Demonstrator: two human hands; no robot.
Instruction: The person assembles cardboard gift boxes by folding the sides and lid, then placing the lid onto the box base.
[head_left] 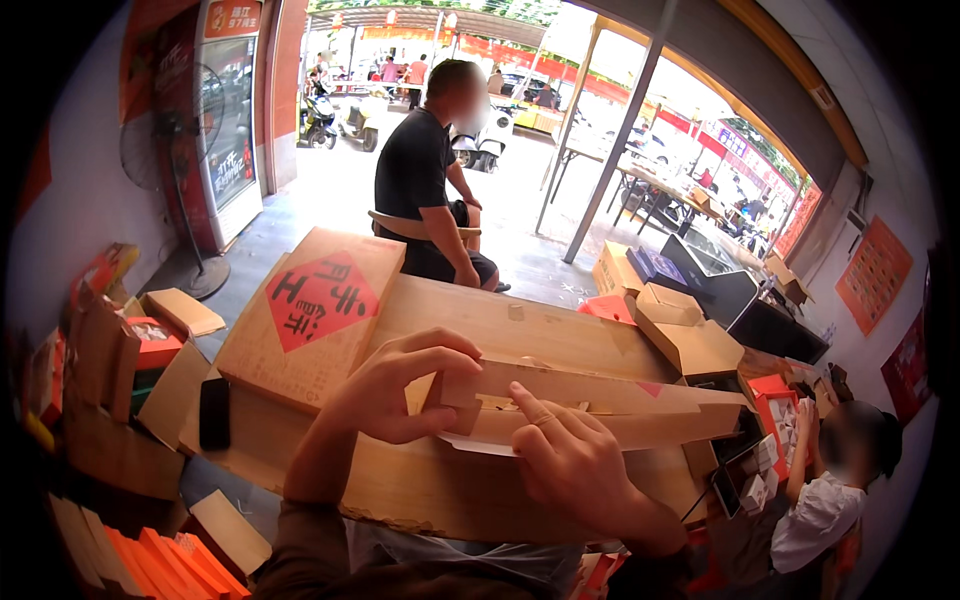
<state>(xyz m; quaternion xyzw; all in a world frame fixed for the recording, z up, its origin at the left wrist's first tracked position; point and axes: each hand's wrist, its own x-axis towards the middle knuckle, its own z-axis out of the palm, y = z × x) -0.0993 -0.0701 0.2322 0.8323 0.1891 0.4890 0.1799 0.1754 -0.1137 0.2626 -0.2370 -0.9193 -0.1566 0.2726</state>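
A long brown cardboard carton (pixel 660 425), narrow from this side, stands on the cardboard-covered table in front of me, with its flaps partly folded in along the upper edge. My left hand (pixel 415 385) curves round the carton's left end, thumb below and fingers above. My right hand (pixel 575 460) is over the carton's near side, its index finger stretched out and touching the folded edge. The other right fingers are loosely bent, with nothing visible in them. A flat closed carton (pixel 240 340) with a red diamond label lies to the left of my hands.
A black phone (pixel 214 413) lies at the table's left. Open boxes (pixel 685 330) stand at the back right. Orange-red packs (pixel 165 560) fill a carton at lower left. One person (pixel 415 160) sits beyond the table; another (pixel 825 520) handles a red box at right.
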